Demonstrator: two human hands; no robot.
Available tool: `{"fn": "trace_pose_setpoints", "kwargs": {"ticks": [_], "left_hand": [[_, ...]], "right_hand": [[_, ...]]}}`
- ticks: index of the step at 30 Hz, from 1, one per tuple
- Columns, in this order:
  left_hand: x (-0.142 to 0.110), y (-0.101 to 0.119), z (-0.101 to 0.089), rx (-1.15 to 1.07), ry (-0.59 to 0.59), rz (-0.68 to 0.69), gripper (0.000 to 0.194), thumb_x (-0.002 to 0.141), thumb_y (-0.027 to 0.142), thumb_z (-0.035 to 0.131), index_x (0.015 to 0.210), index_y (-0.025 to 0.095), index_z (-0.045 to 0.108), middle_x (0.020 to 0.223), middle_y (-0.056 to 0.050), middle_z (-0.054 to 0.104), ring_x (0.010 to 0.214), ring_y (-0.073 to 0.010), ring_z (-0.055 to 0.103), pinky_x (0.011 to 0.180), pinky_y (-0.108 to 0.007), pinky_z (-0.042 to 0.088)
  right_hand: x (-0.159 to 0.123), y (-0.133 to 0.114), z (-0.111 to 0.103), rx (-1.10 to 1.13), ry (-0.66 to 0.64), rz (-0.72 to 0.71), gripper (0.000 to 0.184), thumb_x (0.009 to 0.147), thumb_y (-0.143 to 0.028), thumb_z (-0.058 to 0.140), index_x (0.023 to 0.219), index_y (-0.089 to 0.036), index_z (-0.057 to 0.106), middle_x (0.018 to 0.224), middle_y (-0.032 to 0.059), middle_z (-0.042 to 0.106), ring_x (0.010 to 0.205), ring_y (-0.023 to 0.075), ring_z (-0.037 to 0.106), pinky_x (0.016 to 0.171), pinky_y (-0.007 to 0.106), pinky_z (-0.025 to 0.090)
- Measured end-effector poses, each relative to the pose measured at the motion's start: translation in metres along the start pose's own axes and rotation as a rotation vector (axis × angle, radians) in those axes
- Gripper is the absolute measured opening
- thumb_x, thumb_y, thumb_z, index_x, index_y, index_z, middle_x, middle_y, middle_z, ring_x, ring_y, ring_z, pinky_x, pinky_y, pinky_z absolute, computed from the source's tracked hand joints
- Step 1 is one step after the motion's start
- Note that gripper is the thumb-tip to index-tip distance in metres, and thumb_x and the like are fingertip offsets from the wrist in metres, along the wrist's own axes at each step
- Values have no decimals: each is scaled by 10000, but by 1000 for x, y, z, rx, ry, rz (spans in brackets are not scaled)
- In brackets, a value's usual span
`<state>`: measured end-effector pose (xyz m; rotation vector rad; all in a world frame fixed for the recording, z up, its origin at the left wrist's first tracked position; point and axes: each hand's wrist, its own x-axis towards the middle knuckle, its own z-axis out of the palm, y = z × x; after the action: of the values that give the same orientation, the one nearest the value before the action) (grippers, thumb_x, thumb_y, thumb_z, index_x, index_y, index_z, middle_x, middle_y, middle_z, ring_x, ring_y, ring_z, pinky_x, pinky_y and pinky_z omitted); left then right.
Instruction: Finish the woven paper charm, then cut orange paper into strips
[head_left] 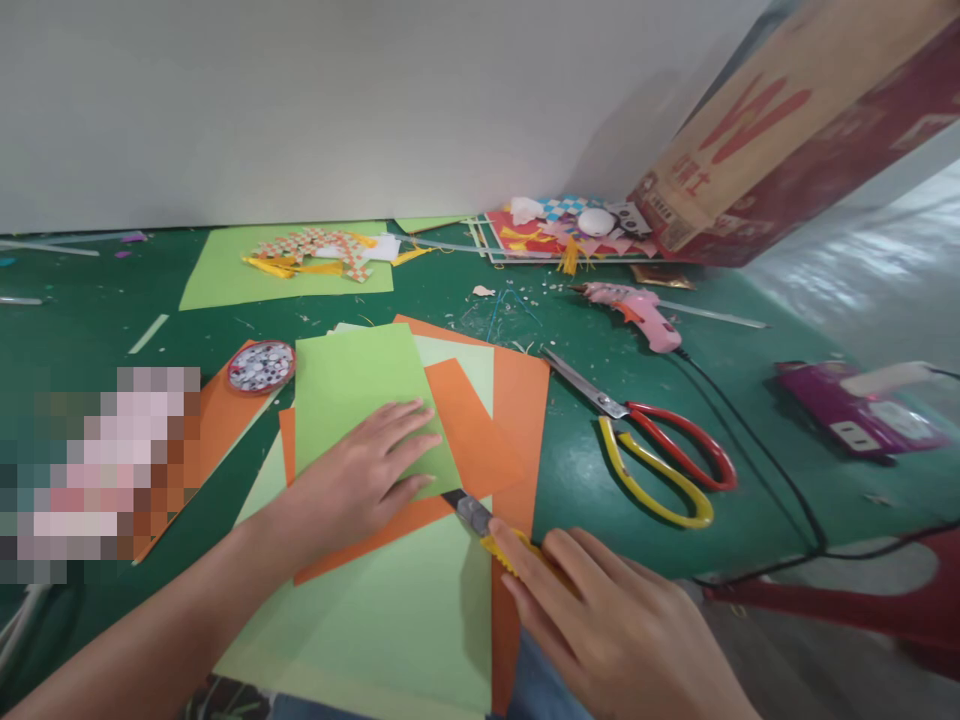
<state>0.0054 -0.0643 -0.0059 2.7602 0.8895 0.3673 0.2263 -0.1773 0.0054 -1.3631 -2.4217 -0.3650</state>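
Note:
My left hand (375, 460) lies flat with fingers spread on a bright green sheet of paper (352, 380), pressing it down. In my right hand (600, 600) is a yellow utility knife (517, 550), gripped by its handle. Its dark blade end touches the lower right corner of the green sheet. Beneath lie orange paper (472, 430) and a pale green sheet (390, 610), overlapping at different angles. To the right rest large scissors (615, 408) with one red and one yellow handle, their blades apart from the paper stack.
A pink glue gun (637, 312) lies behind the scissors, its black cord running to a purple power strip (862, 405). A round dish of googly eyes (261, 368) sits left. Paper crafts (577, 225) and a paper bag (780, 130) stand at the back right.

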Motion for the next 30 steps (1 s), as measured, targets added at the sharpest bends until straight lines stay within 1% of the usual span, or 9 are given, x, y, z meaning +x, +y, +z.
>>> {"fn": "trace_pose_setpoints", "kwargs": {"ticks": [5,12,17,23,30], "left_hand": [[0,0,-1,5,-3,5,370,955,338,397,1253,159,524,1404,-113,472,1348,-236,356,1102,-474,349],[0,0,0,2,-6,-7,388,955,359,391,1257,153,521,1406,-125,466,1346,-244,359,1103,-486,345],[1,2,-1,20,5,10,371,958,331,384,1237,139,536,1387,-133,487,1335,-247,376,1100,-481,350],[2,2,-2,16,2,32,341,944,275,423,1232,134,539,1379,-137,493,1342,-244,365,1114,-469,331],[1,3,-2,36,4,40,341,953,278,396,1237,145,529,1380,-136,493,1343,-244,363,1100,-482,350]], "right_hand": [[-3,2,1,15,-1,11,307,926,-173,379,1056,-121,652,622,10,541,538,122,519,479,288,305],[-3,2,-1,15,-35,-1,302,913,-163,392,1060,-117,651,614,11,541,532,123,520,472,283,320],[-3,1,-2,11,-23,7,300,914,-166,390,1061,-122,648,599,7,543,524,117,516,474,276,318],[-3,-1,-3,4,-35,9,294,908,-161,396,1047,-126,653,601,11,550,531,119,516,479,276,317],[-1,-1,-3,1,-28,5,305,917,-165,380,1039,-121,656,612,17,561,525,123,524,475,284,319]]}}
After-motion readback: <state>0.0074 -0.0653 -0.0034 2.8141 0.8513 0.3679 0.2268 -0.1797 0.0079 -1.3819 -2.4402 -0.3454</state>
